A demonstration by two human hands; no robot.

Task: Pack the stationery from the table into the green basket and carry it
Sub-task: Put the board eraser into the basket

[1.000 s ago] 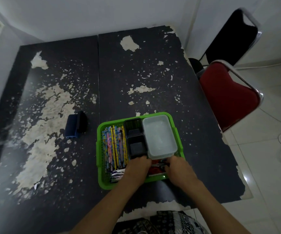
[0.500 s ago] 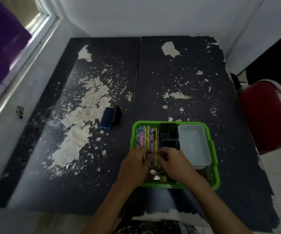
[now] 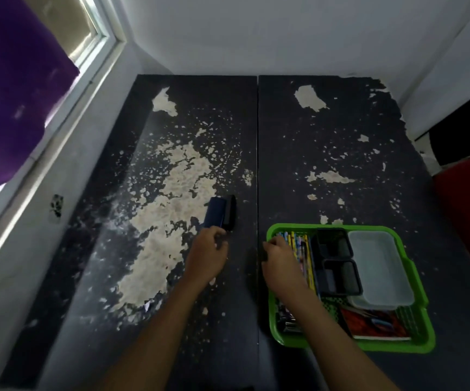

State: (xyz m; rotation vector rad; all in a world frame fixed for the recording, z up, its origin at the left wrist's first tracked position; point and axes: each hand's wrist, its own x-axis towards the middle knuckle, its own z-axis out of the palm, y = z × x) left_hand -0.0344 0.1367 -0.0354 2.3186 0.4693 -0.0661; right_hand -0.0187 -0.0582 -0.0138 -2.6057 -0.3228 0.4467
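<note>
Pickup of last loose item, by the look of it: left hand [image 3: 206, 251] at near end of dark blue eraser block [image 3: 220, 212] on table [image 3: 327, 153], fingers curled toward it, firm hold or mere touch impossible to tell; right hand [image 3: 280, 259] resting on left rim of green basket [image 3: 397, 347], apparently gripping nothing. Next: secure grasp, lift, carry right into basket beside pencils [image 3: 303, 249]

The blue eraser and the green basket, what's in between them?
In the head view, only bare table lies between the blue eraser and the green basket.
</note>
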